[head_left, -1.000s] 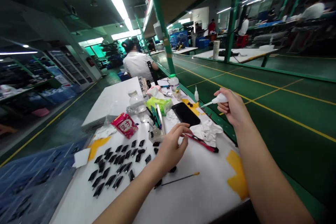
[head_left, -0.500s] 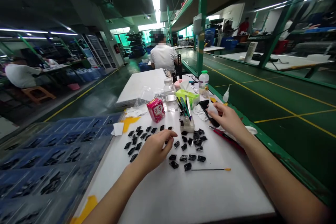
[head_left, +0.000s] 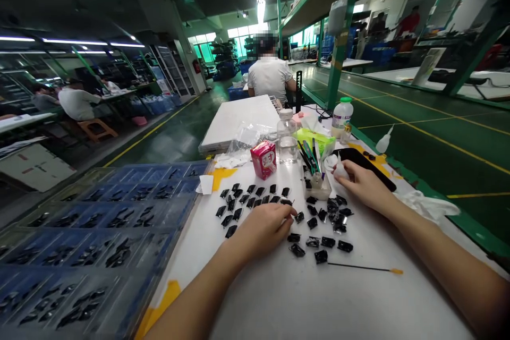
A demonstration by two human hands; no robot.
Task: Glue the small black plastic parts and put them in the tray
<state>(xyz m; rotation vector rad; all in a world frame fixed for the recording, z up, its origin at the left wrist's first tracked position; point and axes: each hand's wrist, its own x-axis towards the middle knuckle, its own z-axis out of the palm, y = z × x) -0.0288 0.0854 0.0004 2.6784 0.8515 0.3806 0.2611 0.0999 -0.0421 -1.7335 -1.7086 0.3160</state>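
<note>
My left hand (head_left: 268,227) is low over the white tabletop (head_left: 319,303) with its fingers curled in. Its fingertips reach the edge of a small black plastic part (head_left: 299,217); what lies between them, if anything, is hidden. My right hand (head_left: 366,185) grips a small white squeeze bottle (head_left: 341,171) with a thin nozzle, just right of the tool holder (head_left: 319,191). Several similar black parts lie in loose rows left of and beyond my left hand. More black parts (head_left: 328,243) are scattered to its right, near a thin black stick with an orange end (head_left: 366,267).
Divided blue trays (head_left: 175,226) with black parts stand at the left. A red box (head_left: 263,161), a glass jar (head_left: 287,143), a green-capped bottle (head_left: 342,115) and a black phone-like slab (head_left: 368,167) stand or lie farther back. A co-worker (head_left: 270,77) sits ahead, back turned.
The view has turned left, so the scene sits farther right. My right hand has brought the bottle from over the black slab toward the tool holder. My left fingers have lowered to a black part.
</note>
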